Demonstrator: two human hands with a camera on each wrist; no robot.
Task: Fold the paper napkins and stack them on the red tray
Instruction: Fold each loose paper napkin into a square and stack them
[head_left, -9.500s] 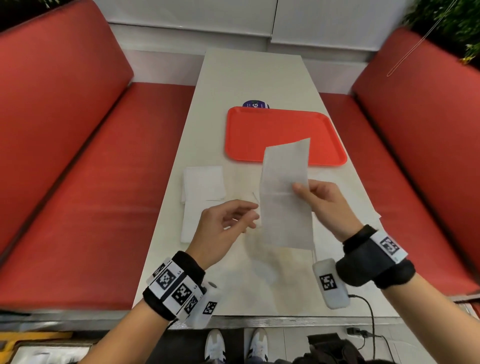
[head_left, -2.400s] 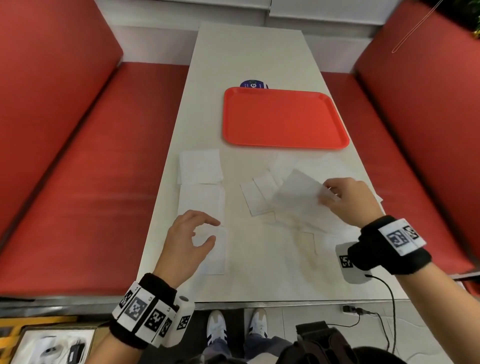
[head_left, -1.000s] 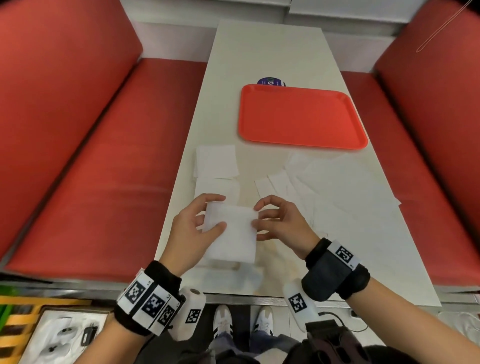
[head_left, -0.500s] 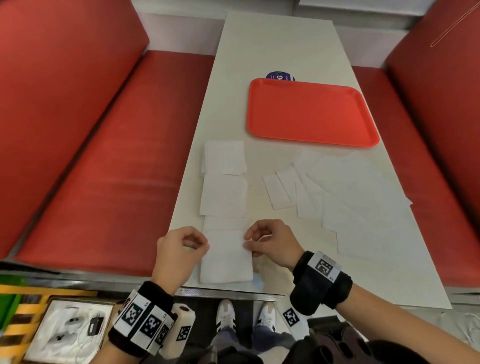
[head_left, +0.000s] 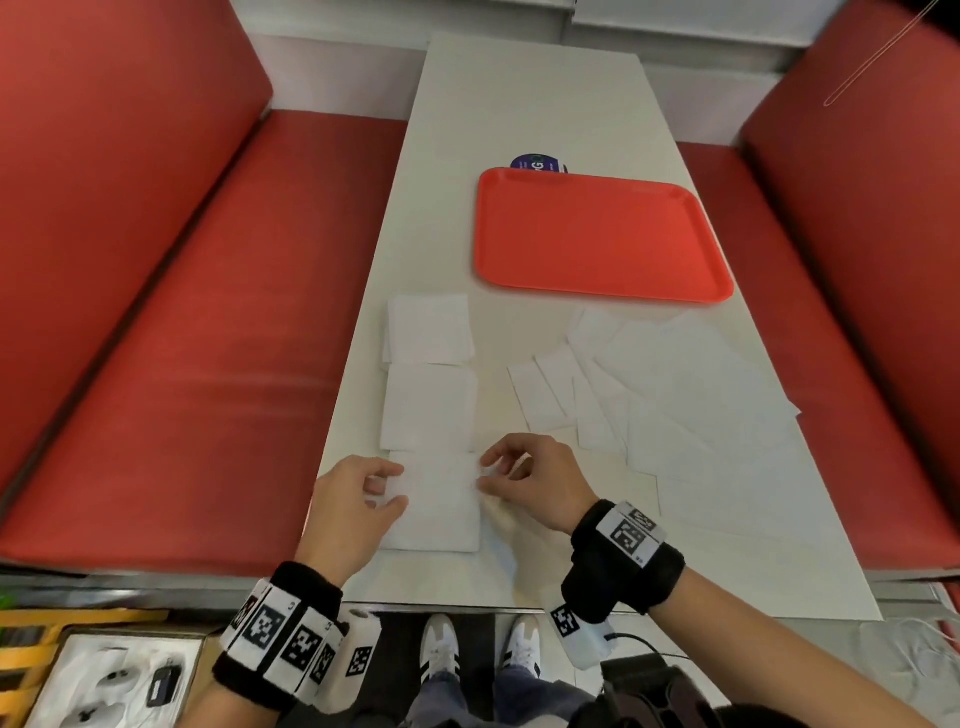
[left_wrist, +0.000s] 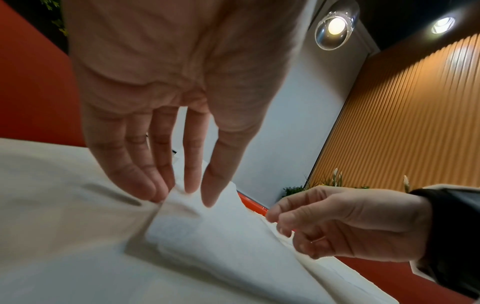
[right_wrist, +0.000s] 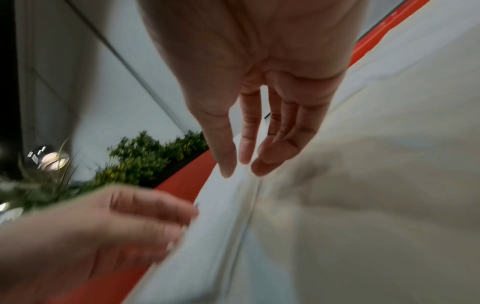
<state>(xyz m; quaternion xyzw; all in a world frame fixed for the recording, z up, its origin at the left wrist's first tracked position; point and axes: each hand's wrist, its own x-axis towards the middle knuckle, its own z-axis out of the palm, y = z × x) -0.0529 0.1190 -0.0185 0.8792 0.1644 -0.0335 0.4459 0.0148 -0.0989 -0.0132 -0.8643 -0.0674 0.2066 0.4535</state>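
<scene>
A folded white napkin (head_left: 439, 504) lies flat near the table's front left edge. My left hand (head_left: 387, 486) touches its left edge with thumb and fingertips. In the left wrist view those fingers (left_wrist: 145, 185) reach down nearly straight onto the napkin's corner (left_wrist: 221, 236). My right hand (head_left: 485, 473) rests its thumb tip on the right edge, the other fingers loosely bent above it. Two more folded napkins (head_left: 428, 405) (head_left: 428, 327) lie in a column just beyond. The red tray (head_left: 597, 234) sits further back with nothing on it. Several unfolded napkins (head_left: 701, 405) spread to the right.
A round blue item (head_left: 537, 163) peeks out behind the tray. Red benches (head_left: 208, 364) (head_left: 857, 312) flank the table (head_left: 519, 93) on both sides. My shoes (head_left: 441, 649) show below the table's front edge (head_left: 467, 603).
The napkin was held up in both hands a second ago. It now lies flat on the table below the other two folded ones, and both hands' fingers have loosened at its edges.
</scene>
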